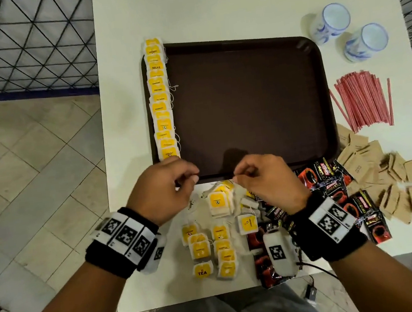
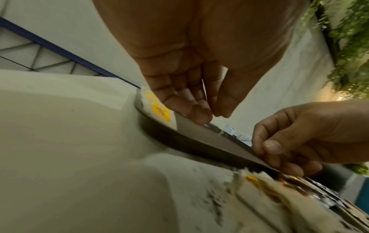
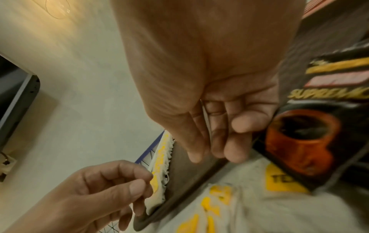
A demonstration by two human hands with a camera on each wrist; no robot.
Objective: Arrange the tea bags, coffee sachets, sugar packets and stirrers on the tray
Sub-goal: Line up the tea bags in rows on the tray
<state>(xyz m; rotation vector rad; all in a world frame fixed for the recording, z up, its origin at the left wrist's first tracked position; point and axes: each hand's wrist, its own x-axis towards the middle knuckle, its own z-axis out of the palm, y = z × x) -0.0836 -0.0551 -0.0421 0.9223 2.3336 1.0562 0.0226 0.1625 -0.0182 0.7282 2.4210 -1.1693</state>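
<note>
White counter [image 1: 206,6] carries brown tray [image 1: 250,103], long axis left-right. Tea bag row [image 1: 160,101] lines tray's left edge, running near to far. Red stirrers [image 1: 365,100] lie right of tray, pointing near-far. Coffee sachets [image 1: 326,179] and brown sugar packets [image 1: 385,171] sit near right; loose tea bags [image 1: 217,201] near centre. Our left hand [image 1: 162,187] and right hand [image 1: 262,177] hover at tray's near edge, apart, fingertips pinched; we cannot tell what they hold.
</note>
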